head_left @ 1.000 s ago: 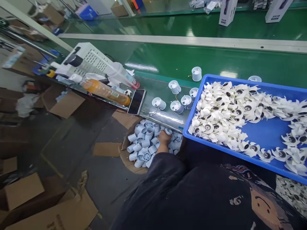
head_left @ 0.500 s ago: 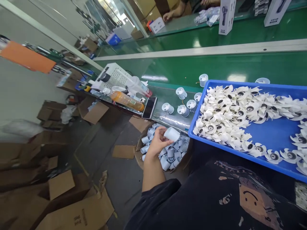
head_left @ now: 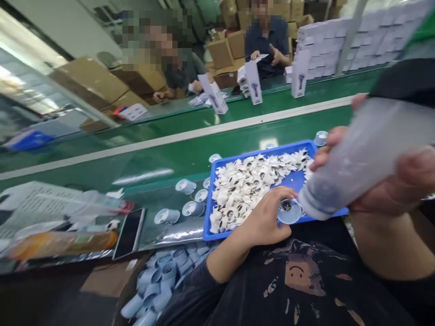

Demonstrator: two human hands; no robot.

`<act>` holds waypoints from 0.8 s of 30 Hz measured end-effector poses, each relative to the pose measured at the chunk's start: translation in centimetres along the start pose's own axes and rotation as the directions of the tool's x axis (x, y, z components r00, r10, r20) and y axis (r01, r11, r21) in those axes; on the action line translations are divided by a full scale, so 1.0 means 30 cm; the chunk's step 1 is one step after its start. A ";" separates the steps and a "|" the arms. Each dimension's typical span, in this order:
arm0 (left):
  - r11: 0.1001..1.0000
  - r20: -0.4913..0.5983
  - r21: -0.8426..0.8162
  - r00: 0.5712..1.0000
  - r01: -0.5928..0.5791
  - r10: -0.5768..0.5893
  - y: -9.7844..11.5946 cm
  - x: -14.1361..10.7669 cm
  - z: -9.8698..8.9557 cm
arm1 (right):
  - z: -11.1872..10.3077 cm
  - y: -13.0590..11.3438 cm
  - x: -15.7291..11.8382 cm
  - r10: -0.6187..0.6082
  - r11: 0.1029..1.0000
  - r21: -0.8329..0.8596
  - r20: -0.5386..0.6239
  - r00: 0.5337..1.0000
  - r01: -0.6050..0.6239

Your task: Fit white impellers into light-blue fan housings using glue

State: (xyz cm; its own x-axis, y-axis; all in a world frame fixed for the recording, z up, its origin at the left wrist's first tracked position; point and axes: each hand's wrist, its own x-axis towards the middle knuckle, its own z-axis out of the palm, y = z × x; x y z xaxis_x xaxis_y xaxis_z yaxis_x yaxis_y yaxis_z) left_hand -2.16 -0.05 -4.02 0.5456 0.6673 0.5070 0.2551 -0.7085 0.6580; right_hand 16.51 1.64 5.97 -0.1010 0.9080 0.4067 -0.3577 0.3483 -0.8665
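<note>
The blue tray (head_left: 208, 217) could shift or spill its white impellers (head_left: 238, 185) if the left forearm, which crosses its near corner, leaned on the rim. The pale cylinder (head_left: 367, 145), gripped with the right hand's (head_left: 387, 201) fingers wrapped around it, slants down beside the cup; a slip there might knock the cup askew. That pale blue cup (head_left: 289, 215), at the tray's near edge, is pinched between the left hand's (head_left: 267, 222) thumb and fingers, so a loose pinch could let it roll. The thin reddish wire (head_left: 292, 183) beside it might snag under a finger

Around them, a green bench (head_left: 244, 133) runs across the room, glossy enough to throw back lamp glare. Brown cartons (head_left: 88, 81) fill the far side, where two co-workers (head_left: 267, 43) sit by upright white boxes (head_left: 253, 83). Nearer, a bottle of orange liquid (head_left: 64, 244) lies on its side (its outline is smeared), then a phone (head_left: 129, 233), then a few loose cups (head_left: 166, 216)
</note>
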 end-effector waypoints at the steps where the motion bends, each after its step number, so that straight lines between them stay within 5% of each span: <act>1: 1.000 0.007 0.016 1.000 0.010 -0.010 0.015 0.018 0.011 | 0.004 -0.007 -0.005 -0.028 0.998 0.058 -0.025 0.999 0.030; 4: 0.996 -0.002 0.070 0.998 0.058 -0.058 0.063 0.048 0.028 | 0.028 -0.005 -0.014 -0.035 0.988 0.146 -0.051 0.998 0.042; 13: 0.973 0.028 0.103 0.978 0.205 -0.209 0.122 0.060 0.029 | 0.027 -0.035 -0.043 0.035 0.999 0.021 0.013 0.999 -0.035; 19: 0.981 -0.019 0.108 0.987 0.161 -0.159 0.132 0.061 0.024 | 0.039 -0.031 -0.033 0.072 0.997 0.032 -0.004 0.997 -0.071; 24: 0.964 0.149 0.094 0.954 0.248 -0.260 0.133 0.069 0.003 | 0.033 -0.023 -0.014 0.091 0.996 0.030 -0.070 0.993 -0.089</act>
State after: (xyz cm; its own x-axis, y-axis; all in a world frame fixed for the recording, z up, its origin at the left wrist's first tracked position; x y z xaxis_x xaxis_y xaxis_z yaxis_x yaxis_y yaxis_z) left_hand 0.06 -1.53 -0.40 0.5734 0.7865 0.2293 0.4561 -0.5390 0.7082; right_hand 15.88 0.78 6.70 -0.0682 0.9498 0.3053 -0.3746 0.2592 -0.8902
